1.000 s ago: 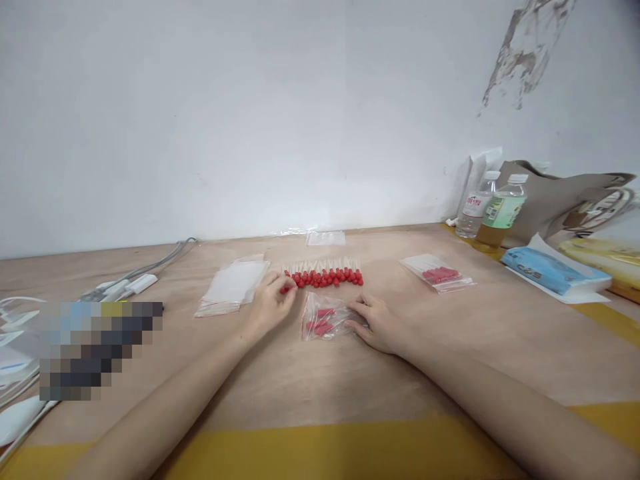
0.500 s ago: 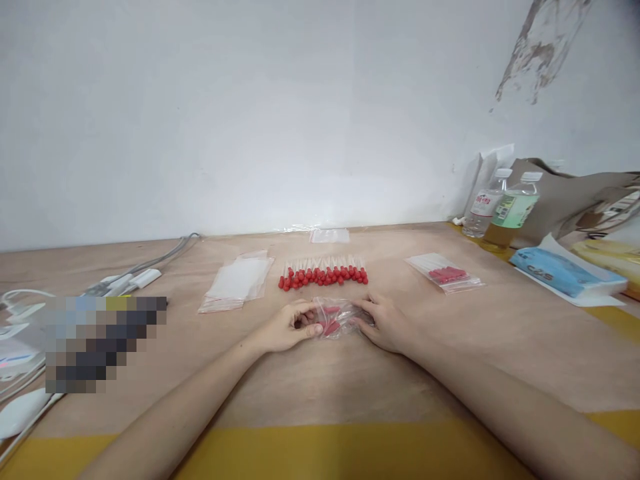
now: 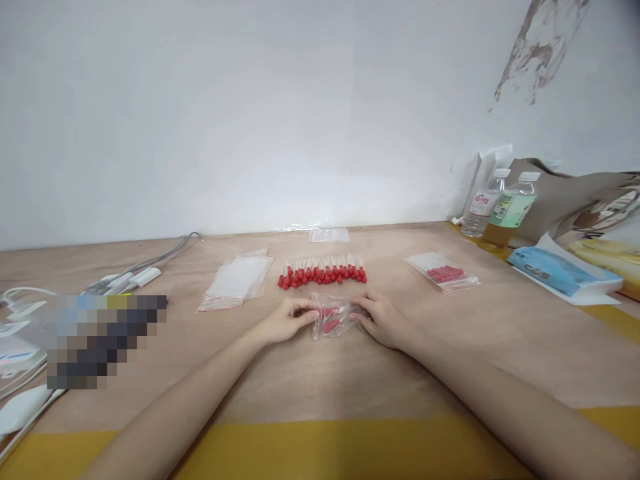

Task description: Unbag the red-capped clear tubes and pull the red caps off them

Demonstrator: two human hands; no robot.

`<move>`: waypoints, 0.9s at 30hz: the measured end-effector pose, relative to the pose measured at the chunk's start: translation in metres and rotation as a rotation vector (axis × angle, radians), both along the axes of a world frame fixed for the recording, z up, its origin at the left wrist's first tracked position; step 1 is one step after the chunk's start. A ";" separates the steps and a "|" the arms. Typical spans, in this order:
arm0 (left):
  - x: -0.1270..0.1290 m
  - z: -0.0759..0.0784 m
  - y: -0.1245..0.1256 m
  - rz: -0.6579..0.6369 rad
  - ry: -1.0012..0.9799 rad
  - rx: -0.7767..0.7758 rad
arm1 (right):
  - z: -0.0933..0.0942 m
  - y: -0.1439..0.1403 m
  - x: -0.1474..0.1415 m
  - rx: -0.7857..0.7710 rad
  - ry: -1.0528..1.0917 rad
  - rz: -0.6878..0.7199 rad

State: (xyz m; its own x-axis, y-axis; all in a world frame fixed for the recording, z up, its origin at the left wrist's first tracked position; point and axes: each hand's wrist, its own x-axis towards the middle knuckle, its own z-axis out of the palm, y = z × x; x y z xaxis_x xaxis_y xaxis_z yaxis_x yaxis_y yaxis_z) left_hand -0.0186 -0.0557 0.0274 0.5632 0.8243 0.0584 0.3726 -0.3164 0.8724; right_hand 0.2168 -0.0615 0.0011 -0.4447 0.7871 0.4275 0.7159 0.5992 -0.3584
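A small clear zip bag (image 3: 334,316) with red-capped pieces inside lies between my two hands, just above the table. My left hand (image 3: 290,320) pinches its left edge, thumb against the fingers. On the other side, my right hand (image 3: 377,320) grips the right end of the bag with thumb and fingertips. Just beyond stands a row of clear tubes with red caps (image 3: 323,273), lying with caps toward me. To the left is a stack of flat clear zip bags (image 3: 237,280). Filled zip bags with red-capped tubes (image 3: 443,271) lie at the right.
Another flat bag (image 3: 329,235) is by the wall. Two bottles (image 3: 510,210), a blue tissue pack (image 3: 565,267) and a grey bag (image 3: 565,193) stand at the right. Cables and white plugs (image 3: 135,279) lie at the left, near a pixelated patch.
My left thumb has shifted up along the bag's left edge. The bag now sits more spread out, and a red piece inside shows more clearly. My right hand stays nearly in place.
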 end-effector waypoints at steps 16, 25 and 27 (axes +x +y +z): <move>-0.075 0.034 0.032 0.679 -0.246 0.480 | 0.003 0.000 0.004 -0.044 0.034 0.029; -0.033 0.013 0.066 0.446 0.172 0.840 | 0.001 0.001 0.004 -0.018 0.042 0.039; -0.026 0.012 0.070 0.417 0.246 0.828 | 0.001 0.001 0.004 -0.013 0.043 0.037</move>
